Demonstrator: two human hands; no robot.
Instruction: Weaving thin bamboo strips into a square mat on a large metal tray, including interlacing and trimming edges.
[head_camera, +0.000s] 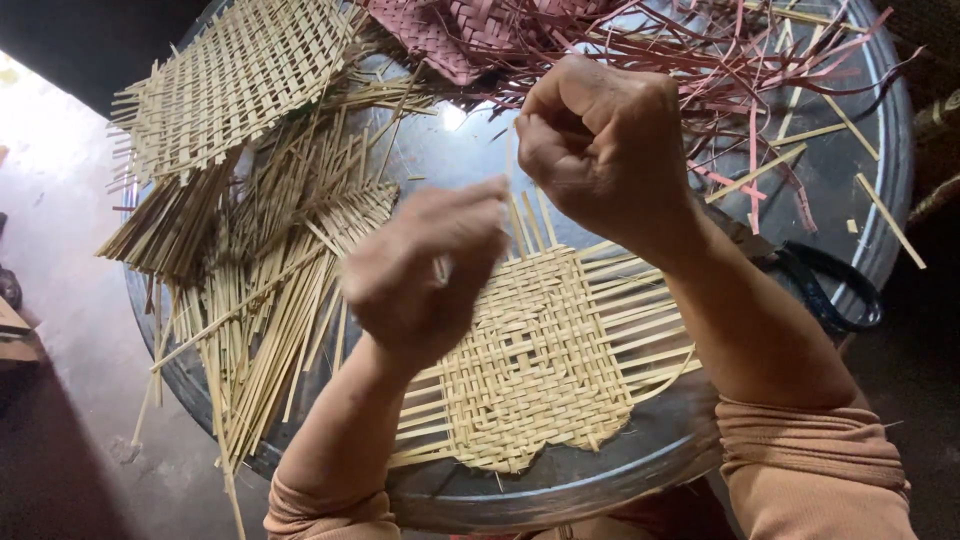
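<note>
Both hands fisted above mat (540, 370) at tray's (640, 470) near edge; left hand (425, 275) nearer, pinching a strip (441, 268); right hand (600, 145) contents unclear.

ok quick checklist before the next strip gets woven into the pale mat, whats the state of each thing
1. Left hand grip on a strip: cannot tell; it is blurred and closed, and only a pale sliver shows at the fingers.
2. Right hand grip: cannot tell; it is fisted above the mat, and what it holds is hidden.
3. Partly woven pale mat lying flat on the round metal tray: ok.
4. Unwoven strip ends free along the mat's right edge: ok, they fan out uncrossed.
5. Spare pale strips beside the left hand: ok, a loose pile.
6. Scissors clear of the mat: ok, beside the right forearm.
</note>
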